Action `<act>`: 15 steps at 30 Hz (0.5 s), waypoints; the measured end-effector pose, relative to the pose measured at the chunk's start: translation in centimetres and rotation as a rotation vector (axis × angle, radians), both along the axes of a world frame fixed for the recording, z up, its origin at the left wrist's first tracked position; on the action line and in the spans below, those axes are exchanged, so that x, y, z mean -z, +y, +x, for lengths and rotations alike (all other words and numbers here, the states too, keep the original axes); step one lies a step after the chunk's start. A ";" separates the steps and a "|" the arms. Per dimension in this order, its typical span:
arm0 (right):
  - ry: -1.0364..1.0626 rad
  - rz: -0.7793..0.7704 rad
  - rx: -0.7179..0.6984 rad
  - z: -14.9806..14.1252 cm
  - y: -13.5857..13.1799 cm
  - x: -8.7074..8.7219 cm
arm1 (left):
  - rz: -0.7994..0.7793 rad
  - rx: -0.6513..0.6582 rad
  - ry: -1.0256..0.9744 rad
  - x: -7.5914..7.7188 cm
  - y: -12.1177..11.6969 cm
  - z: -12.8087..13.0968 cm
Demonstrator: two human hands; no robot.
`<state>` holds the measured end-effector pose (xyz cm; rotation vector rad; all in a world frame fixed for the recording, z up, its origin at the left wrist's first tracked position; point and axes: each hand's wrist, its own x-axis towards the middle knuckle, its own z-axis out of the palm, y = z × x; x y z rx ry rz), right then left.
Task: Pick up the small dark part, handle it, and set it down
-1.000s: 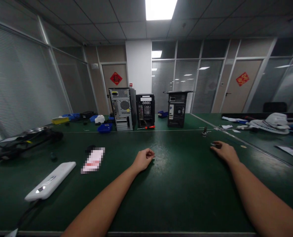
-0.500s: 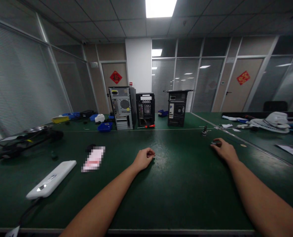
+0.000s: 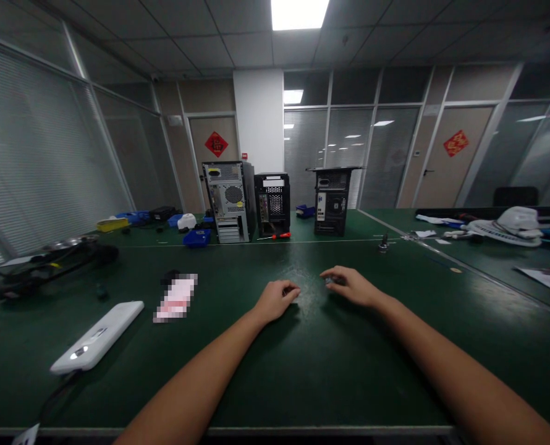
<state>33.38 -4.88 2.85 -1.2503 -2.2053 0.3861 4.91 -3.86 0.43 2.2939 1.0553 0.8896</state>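
My left hand (image 3: pixel 275 300) is above the middle of the green table (image 3: pixel 266 377), thumb and fingertips pinched together. Whatever they may hold is too small to make out. To its right, with a narrow gap between the two, my right hand (image 3: pixel 353 287) holds a small grey metallic piece (image 3: pixel 329 281) between thumb and fingers. Most of that piece is hidden by the fingers. Beyond my right hand, a small upright metal part (image 3: pixel 383 245) stands on the tabletop.
Three computer towers, a grey one (image 3: pixel 232 204), a black one (image 3: pixel 273 204) and another (image 3: pixel 332 204), stand at the back. A red screwdriver (image 3: pixel 280 235) and a blue bin (image 3: pixel 196 238) lie before them. A white power bank-like device (image 3: pixel 97 337) is at left, a white cap (image 3: pixel 518 224) at right.
My right hand has swung left from the right side toward my left hand, carrying the small metallic piece. My left hand has shifted slightly right, still pinched.
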 end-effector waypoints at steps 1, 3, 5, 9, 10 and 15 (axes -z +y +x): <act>-0.012 0.000 -0.056 -1.7 -0.5 -0.1 | 0.000 0.017 0.001 -0.2 -0.2 0.1; -0.029 0.018 -0.140 -4.3 -1.4 -0.2 | 0.005 0.035 0.008 -0.4 -0.5 0.3; -0.043 0.051 -0.167 -5.9 -2.1 -0.2 | 0.018 0.024 0.011 -0.6 -0.7 0.3; -0.054 0.115 -0.120 -6.6 -2.6 0.0 | 0.028 0.010 0.009 -0.9 -0.9 0.3; -0.049 0.127 -0.105 -6.6 -2.6 0.1 | 0.024 0.014 0.007 -0.9 -0.9 0.4; -0.052 0.168 -0.107 -6.9 -2.5 0.5 | 0.019 0.013 0.000 -0.8 -1.0 0.5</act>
